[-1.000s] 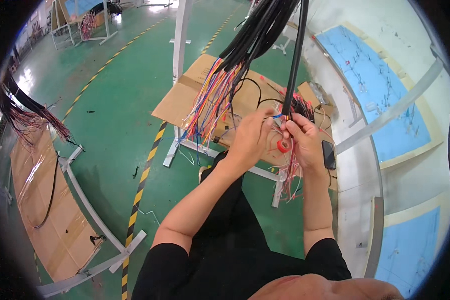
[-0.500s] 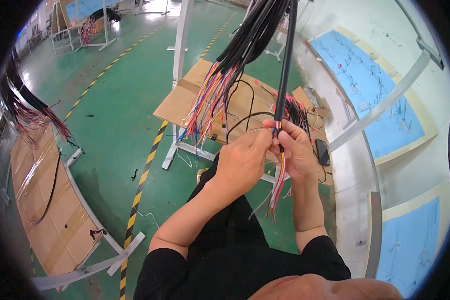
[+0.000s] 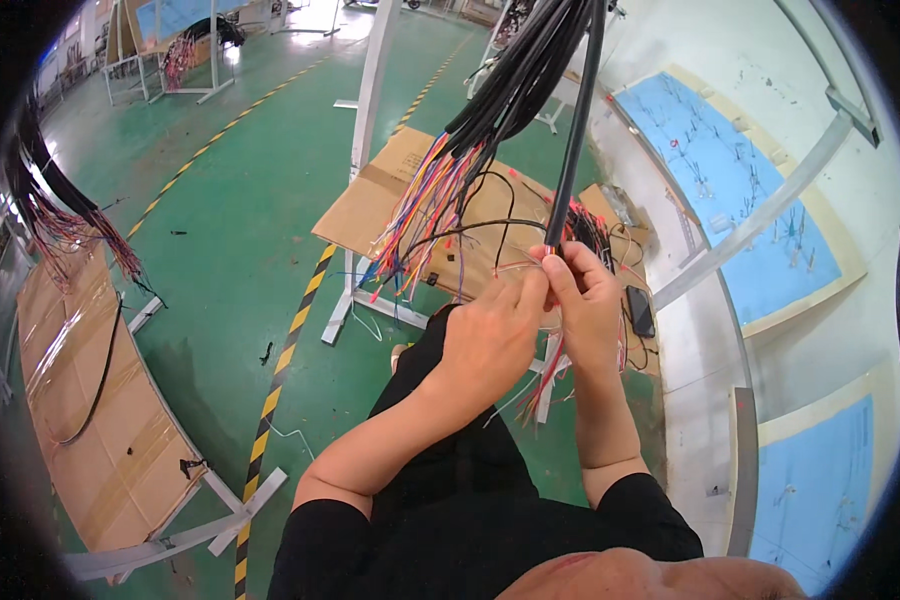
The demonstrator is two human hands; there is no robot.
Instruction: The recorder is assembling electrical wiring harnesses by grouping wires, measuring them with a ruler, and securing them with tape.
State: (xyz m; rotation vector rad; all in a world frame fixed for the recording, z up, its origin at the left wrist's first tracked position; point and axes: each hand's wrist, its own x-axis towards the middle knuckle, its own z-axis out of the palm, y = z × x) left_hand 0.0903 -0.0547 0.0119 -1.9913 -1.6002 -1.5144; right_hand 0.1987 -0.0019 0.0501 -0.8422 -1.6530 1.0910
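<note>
A thick black cable [image 3: 574,150] hangs down in front of me, and colored wires come out of its lower end. My right hand [image 3: 587,305] is closed on this end, thumb against the wires just below the black jacket. My left hand [image 3: 490,335] is closed in a pinch right beside it, fingertips meeting the right hand's; the exact part it grips is hidden. Loose wires [image 3: 554,372] in red, white and grey dangle beneath the hands. To the left, a bundle of black cables [image 3: 515,85] ends in many bare colored wires [image 3: 425,205].
Behind the hands, a cardboard-topped stand [image 3: 365,205] carries wires. A dark phone [image 3: 640,311] lies on cardboard at the right. Another cardboard-covered stand [image 3: 105,400] is at the left, near hanging harnesses [image 3: 55,200]. Blue boards [image 3: 730,180] lean by the right wall; a metal post [image 3: 370,90] rises ahead.
The right thumb and fingers have moved up to the jacket's end, covering the dark band and wires that showed below it. The left hand has stayed close beside, its fingers slightly lower.
</note>
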